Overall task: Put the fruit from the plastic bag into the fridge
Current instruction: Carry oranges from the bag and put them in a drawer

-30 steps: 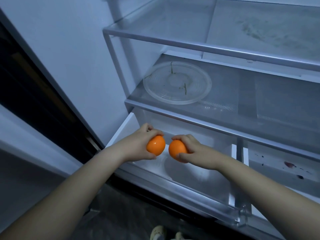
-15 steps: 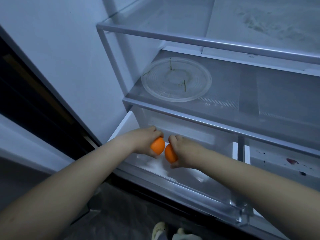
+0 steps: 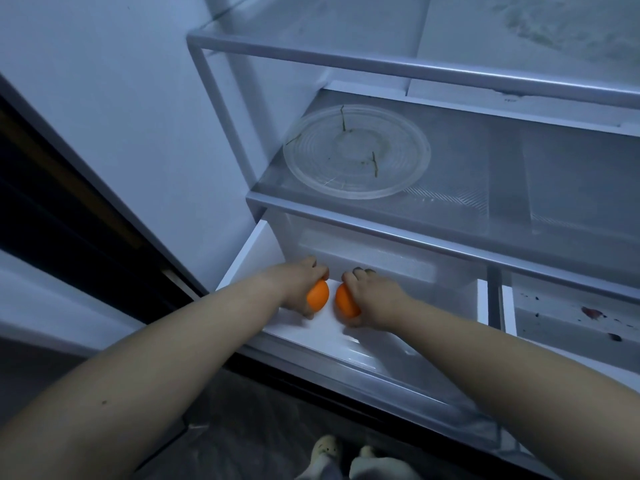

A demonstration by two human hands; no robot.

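Observation:
Two oranges sit side by side low inside the pulled-out clear drawer point(image 3: 460, 299) of the open fridge. My left hand point(image 3: 299, 285) grips the left orange point(image 3: 318, 296) from above. My right hand point(image 3: 375, 296) grips the right orange point(image 3: 344, 301) the same way. Both hands reach deep into the drawer, close to its white floor. I cannot tell whether the oranges touch the floor. The plastic bag is out of view.
A clear round plate point(image 3: 356, 150) with a few dry stems lies on the glass shelf point(image 3: 381, 221) just above the drawer. Another glass shelf point(image 3: 381, 65) is higher up. A second drawer point(image 3: 571, 320) on the right has dark stains. My slippers point(image 3: 349, 459) show on the floor below.
Both hands have carried the oranges forward and down, from above the drawer's front to deep inside it near the floor. The camera has moved closer.

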